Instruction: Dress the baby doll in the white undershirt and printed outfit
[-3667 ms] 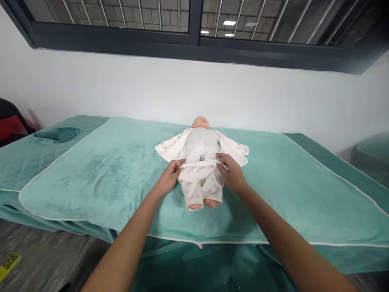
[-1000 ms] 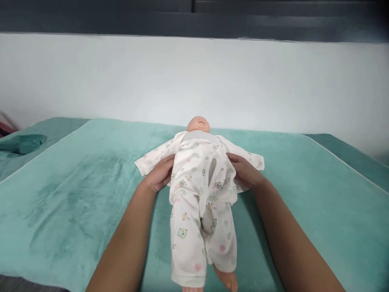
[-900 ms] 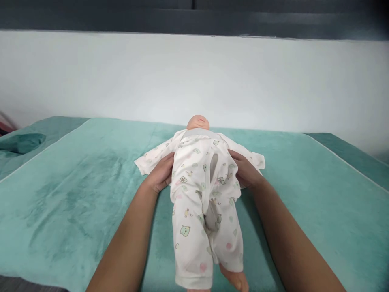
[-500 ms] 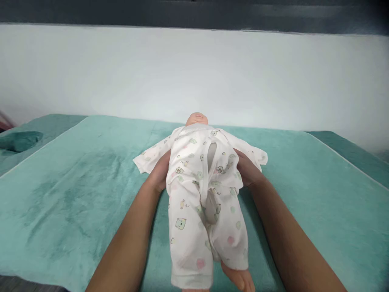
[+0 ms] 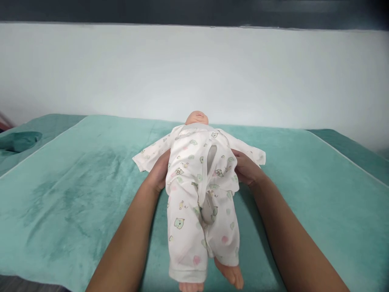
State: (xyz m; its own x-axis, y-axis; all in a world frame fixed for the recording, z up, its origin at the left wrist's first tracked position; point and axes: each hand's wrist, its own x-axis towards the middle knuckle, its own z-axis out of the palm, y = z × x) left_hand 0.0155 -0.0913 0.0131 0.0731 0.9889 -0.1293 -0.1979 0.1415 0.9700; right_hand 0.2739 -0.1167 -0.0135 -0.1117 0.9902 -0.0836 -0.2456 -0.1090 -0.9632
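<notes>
A baby doll (image 5: 197,117) lies on its back, head toward the wall and bare feet toward me. It wears a white printed top with long sleeves (image 5: 247,151) spread out to both sides. Its white printed pants (image 5: 185,194) reach up to the chest, with an open slit showing grey in front. My left hand (image 5: 160,170) is closed on the pants at the doll's left-of-view side, its fingertips hidden behind the body. Opposite it, my right hand (image 5: 245,167) grips the pants at the other side, fingers partly tucked out of sight.
A teal plush mat (image 5: 75,182) edged in white covers the bed under the doll. Darker teal bedding with a hole (image 5: 21,141) shows at the far left. Behind stands a white wall (image 5: 194,69) below a dark window frame (image 5: 194,12).
The pants' waist has gone from the doll's thighs up to its chest, with both hands alongside. In the last second the legs swung right, then back left. My view came closer.
</notes>
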